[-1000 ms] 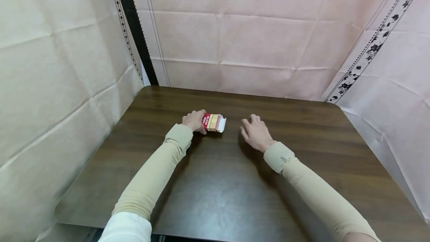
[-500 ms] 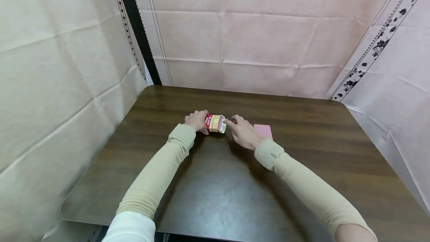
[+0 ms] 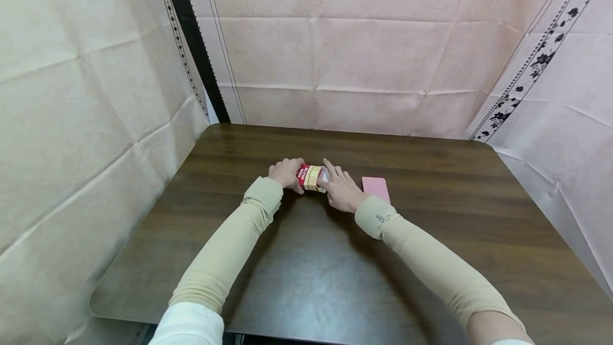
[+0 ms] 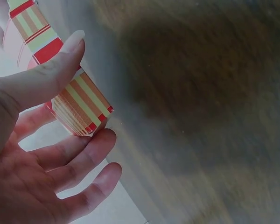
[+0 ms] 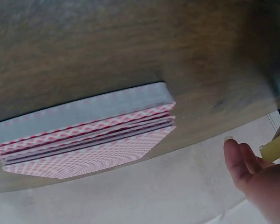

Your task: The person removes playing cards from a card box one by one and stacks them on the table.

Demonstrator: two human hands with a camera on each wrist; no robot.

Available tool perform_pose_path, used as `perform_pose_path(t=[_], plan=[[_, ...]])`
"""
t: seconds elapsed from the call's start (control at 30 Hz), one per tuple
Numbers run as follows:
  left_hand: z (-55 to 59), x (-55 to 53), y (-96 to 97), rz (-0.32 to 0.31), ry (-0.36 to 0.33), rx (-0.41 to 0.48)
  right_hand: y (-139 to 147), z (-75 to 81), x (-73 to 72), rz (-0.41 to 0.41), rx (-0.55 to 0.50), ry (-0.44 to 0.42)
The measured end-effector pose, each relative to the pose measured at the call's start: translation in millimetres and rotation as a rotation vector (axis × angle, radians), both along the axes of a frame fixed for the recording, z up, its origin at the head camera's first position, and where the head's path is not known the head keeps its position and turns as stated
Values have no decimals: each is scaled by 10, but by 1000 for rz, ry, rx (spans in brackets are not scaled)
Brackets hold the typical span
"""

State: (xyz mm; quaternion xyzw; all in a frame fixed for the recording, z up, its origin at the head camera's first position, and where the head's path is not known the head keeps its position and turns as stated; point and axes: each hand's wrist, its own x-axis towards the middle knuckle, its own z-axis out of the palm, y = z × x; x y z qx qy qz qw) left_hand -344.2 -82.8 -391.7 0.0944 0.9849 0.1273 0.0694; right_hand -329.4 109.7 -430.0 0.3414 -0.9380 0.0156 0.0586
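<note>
In the head view my left hand (image 3: 286, 174) grips the closed end of a red and yellow striped playing-card box (image 3: 311, 177) low over the table. The left wrist view shows the thumb along one side of this card box (image 4: 86, 100), fingers on the other. The box's white open end faces right. My right hand (image 3: 342, 191) is at that end, its thumb against the flap and its index finger extended past the box; in its wrist view the right hand (image 5: 266, 182) is partly cut off. Beside it lies a pink-patterned deck of cards (image 3: 375, 188), stacked with slightly uneven edges.
The dark wood table (image 3: 287, 265) has rounded corners and extends toward me on all sides of the hands. Pale creased cloth (image 3: 359, 57) hangs behind it and along both sides. A black strip (image 3: 196, 41) runs down the back left corner.
My right hand has moved left to the box's open end, uncovering the deck behind it. The left hand and box have shifted slightly right.
</note>
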Motion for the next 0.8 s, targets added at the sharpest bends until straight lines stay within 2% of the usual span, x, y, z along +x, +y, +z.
perform_pose_path(t=[0.13,0.43,0.57,0.8], plan=[[-14,-10,-76,11,-8,7,34,16,6,-8,1,8],[6,10,-135,38,-19,16,137,49,50,61,-148,32],[9,8,-114,36,-29,23,99,64,34,52,-199,42],[12,2,-108,35,-28,12,70,100,36,50,-189,106]])
